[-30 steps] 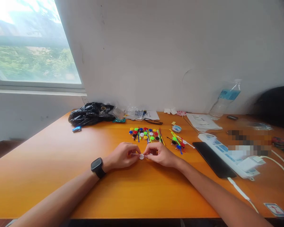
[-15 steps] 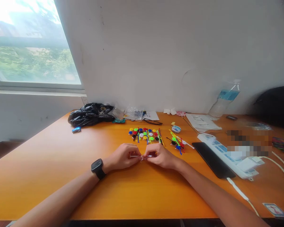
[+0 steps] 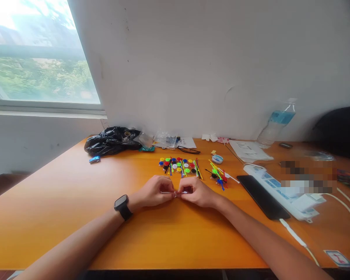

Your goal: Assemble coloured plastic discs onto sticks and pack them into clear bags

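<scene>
Both my hands meet over the middle of the orange table [image 3: 61, 217]. My left hand [image 3: 156, 191], with a black watch [image 3: 121, 207] on its wrist, pinches a thin white stick [image 3: 165, 192]. My right hand [image 3: 196, 191] is closed on the stick's other end, where a small white disc [image 3: 174, 195] sits between the fingertips. Just beyond the hands lies a cluster of coloured discs and sticks [image 3: 181, 165]. A second bunch of joined coloured sticks and discs [image 3: 219, 174] lies to its right.
A black plastic bag [image 3: 112, 140] sits at the back left, with clear bags and papers along the wall. A black phone [image 3: 263, 196], a white power strip [image 3: 282, 191] with cables and a water bottle [image 3: 275, 122] stand on the right.
The white disc lay flat and plainly visible between my hands a second ago; now the fingertips have closed in around it and it barely shows. The hands stayed in place.
</scene>
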Demonstrator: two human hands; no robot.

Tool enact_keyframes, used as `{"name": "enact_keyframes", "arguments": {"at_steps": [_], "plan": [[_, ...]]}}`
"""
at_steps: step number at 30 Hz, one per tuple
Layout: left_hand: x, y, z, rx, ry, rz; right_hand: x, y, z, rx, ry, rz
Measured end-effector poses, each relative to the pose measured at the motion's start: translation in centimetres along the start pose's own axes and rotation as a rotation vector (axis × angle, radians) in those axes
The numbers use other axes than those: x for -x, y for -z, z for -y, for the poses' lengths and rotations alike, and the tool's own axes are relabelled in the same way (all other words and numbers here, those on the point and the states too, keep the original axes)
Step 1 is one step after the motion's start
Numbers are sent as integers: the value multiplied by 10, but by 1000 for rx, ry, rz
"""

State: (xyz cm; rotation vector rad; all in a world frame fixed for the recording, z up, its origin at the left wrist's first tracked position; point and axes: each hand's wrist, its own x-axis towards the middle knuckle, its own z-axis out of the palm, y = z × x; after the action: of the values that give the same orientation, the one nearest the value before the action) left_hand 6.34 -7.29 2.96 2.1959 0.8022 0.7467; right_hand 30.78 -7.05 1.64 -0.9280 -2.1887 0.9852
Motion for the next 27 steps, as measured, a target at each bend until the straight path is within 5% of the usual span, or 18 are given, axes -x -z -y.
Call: {"name": "enact_keyframes", "arguments": {"at_steps": [14,20,27], "plan": [[-5,-2,-3,-152,24,-9,-1,-1,6,-31,-26,21],[-2,-1,-7,21,74,-22,-1,6,13,19,-95,-21],[-3,14,-2,290,242,-312,-4,15,24,49,-199,-244]]}}
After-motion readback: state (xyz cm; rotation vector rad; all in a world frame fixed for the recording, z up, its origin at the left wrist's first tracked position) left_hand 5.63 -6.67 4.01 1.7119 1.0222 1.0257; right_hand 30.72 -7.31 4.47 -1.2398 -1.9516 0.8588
